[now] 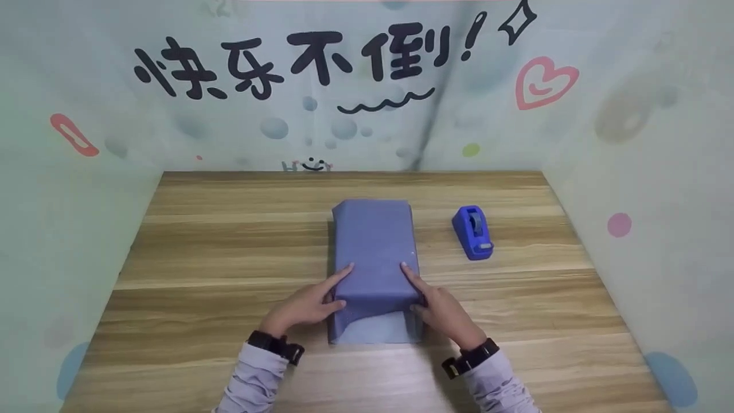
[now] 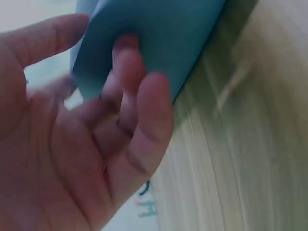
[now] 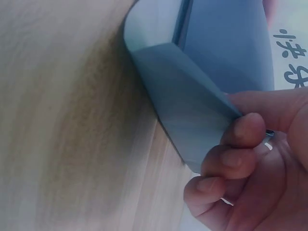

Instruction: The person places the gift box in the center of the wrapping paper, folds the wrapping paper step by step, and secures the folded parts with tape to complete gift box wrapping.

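A rectangular bundle in blue-purple wrapping paper point(image 1: 375, 246) lies on the table, its near end showing loose folds and a paler inner flap point(image 1: 378, 328). My left hand point(image 1: 307, 304) holds the near left corner, index finger along the top and thumb at the end fold. In the left wrist view its other fingers point(image 2: 154, 110) curl loosely beside the paper. At the opposite corner my right hand point(image 1: 447, 312) has its index finger on top. The right wrist view shows a side flap point(image 3: 192, 106) between that hand's thumb and curled fingers point(image 3: 231, 159). What lies inside the wrapping is hidden.
A blue tape dispenser point(image 1: 473, 232) stands right of the bundle on the wood-grain table point(image 1: 229, 241). A pale printed backdrop point(image 1: 344, 126) with dark lettering encloses the back and both sides. Each wrist wears a black strap.
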